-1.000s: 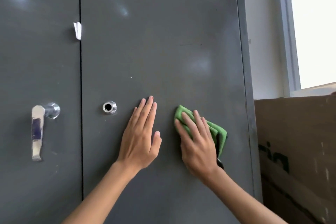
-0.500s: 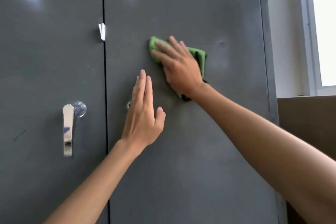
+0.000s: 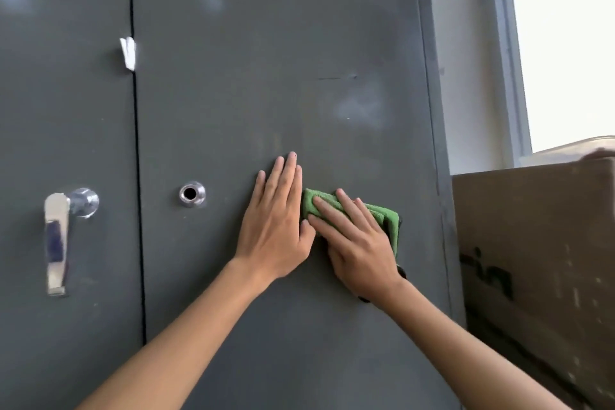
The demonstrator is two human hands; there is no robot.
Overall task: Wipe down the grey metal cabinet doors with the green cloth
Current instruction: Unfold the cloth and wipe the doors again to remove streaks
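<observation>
Two hands lie flat on the right door (image 3: 266, 60) of the grey metal cabinet. The left hand (image 3: 276, 230) rests palm-down on bare metal, fingers straight and held together, pointing up. The right hand (image 3: 357, 250) presses the green cloth (image 3: 386, 216) against the same door, fingers extended and slightly spread across the fabric; no finger curls round it. The cloth is folded and sits just right of the left hand, its left edge touching or nearly touching that hand's little-finger side. A dark edge shows below the right hand; it may be a second layer of the cloth, but the view does not settle this.

A round chrome lock hole (image 3: 192, 194) sits left of the left hand. The left door (image 3: 66, 110) carries a chrome lever handle (image 3: 56, 240), hanging downward. A white paper scrap (image 3: 128, 51) sticks out of the seam between the doors. A cardboard box (image 3: 539, 260) stands right of the cabinet, below a bright window (image 3: 572, 60).
</observation>
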